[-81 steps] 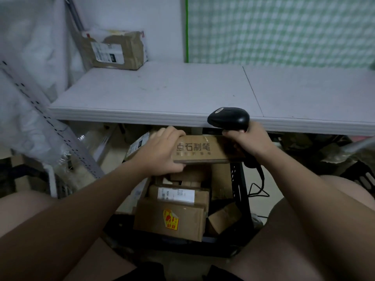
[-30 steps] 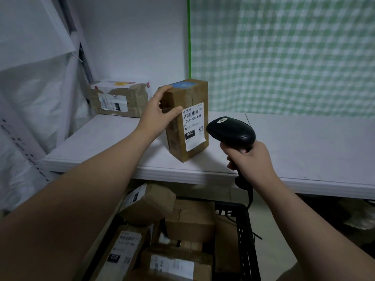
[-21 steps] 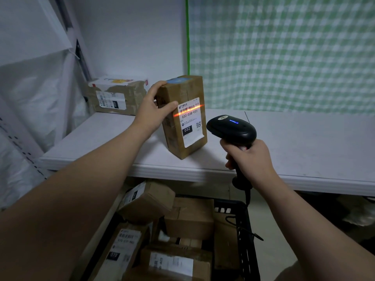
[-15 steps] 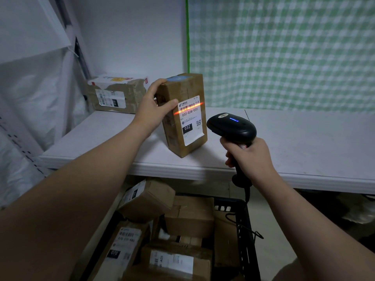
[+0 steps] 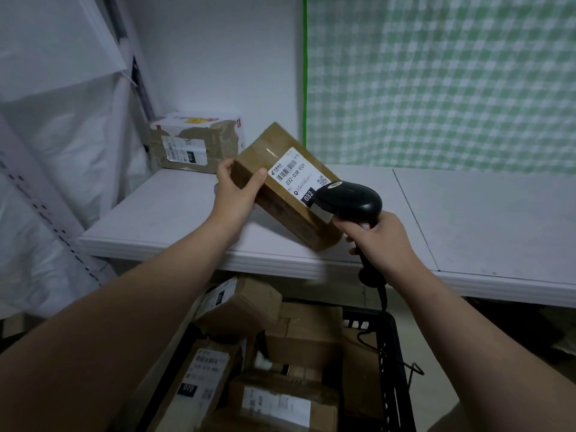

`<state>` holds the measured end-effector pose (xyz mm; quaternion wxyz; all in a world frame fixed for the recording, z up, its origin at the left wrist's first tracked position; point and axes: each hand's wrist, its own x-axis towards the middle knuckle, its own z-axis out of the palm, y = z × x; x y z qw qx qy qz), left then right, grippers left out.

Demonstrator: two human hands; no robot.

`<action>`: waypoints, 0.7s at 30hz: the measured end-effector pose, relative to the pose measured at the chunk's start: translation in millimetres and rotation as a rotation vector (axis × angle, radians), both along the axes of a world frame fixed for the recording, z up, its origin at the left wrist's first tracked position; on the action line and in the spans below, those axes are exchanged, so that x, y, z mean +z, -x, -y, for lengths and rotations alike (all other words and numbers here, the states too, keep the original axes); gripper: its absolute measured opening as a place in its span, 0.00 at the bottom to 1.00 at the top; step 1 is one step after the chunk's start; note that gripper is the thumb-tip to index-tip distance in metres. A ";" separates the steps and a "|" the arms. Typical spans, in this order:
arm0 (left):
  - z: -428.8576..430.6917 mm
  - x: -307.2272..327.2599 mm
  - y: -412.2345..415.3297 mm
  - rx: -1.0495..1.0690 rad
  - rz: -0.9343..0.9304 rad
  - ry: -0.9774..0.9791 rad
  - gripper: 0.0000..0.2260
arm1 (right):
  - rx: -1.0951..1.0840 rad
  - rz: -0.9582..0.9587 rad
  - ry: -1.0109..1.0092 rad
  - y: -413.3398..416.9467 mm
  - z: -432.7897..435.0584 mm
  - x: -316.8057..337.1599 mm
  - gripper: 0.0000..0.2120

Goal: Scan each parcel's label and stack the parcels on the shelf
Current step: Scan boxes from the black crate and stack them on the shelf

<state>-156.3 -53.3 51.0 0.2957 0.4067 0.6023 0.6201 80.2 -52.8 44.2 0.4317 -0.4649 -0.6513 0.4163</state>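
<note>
A long brown parcel (image 5: 274,163) with a white label reading 032-038-E01 is tilted over the white shelf (image 5: 174,210), its lower right corner near the shelf's front edge. My left hand (image 5: 237,191) grips the parcel's left end. My right hand (image 5: 378,238) holds a black barcode scanner (image 5: 349,201) just in front of the parcel's right part, covering the label's lower corner. No red scan line shows on the label. Another taped parcel (image 5: 194,141) stands at the shelf's back left corner.
Below the shelf a black crate (image 5: 391,344) holds several brown parcels (image 5: 302,341) with labels. The scanner's cable hangs down over the crate's right rim. White plastic sheeting (image 5: 56,126) hangs at the left. A green checked cloth (image 5: 436,82) covers the wall behind the shelf's right part.
The parcel stood upright on the shelf with a red scan line across its label; now the line is gone and my left hand has tipped the parcel to the right, label facing up.
</note>
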 end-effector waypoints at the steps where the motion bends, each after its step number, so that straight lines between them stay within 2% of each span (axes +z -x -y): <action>1: 0.2 -6.1 4.0 0.036 -0.025 0.088 0.33 | 0.006 0.011 0.011 2.5 -1.5 -2.4 0.15; 4: -0.9 -22.3 13.8 0.147 -0.174 0.317 0.34 | 0.005 0.008 0.037 10.8 -4.7 -8.0 0.13; 6: 0.0 -27.1 17.6 0.165 -0.378 0.489 0.34 | -0.004 0.008 0.052 15.4 -8.4 -12.5 0.12; 8: 1.4 -29.0 22.1 0.178 -0.600 0.570 0.34 | 0.002 0.018 0.091 17.4 -11.7 -15.7 0.11; 9: 3.1 -28.0 23.6 0.192 -0.706 0.533 0.33 | 0.005 0.015 0.119 17.2 -13.5 -16.6 0.11; 11: 6.4 -24.4 23.3 0.163 -0.975 0.285 0.30 | -0.010 0.002 0.163 15.4 -19.8 -15.5 0.13; 13: 8.4 -20.6 17.7 -0.056 -1.311 0.109 0.28 | -0.037 -0.003 0.165 13.2 -30.2 -7.9 0.15; 15: 2.2 -25.2 14.2 -0.251 -1.535 0.155 0.26 | -0.060 0.035 0.150 12.2 -44.3 3.4 0.13; 17: -16.8 -27.8 20.1 -0.270 -1.588 0.236 0.23 | -0.070 0.087 0.141 16.7 -62.4 15.1 0.12; 21: -72.6 -20.9 35.5 -0.234 -1.521 0.316 0.22 | -0.077 0.125 0.158 37.3 -104.0 26.1 0.11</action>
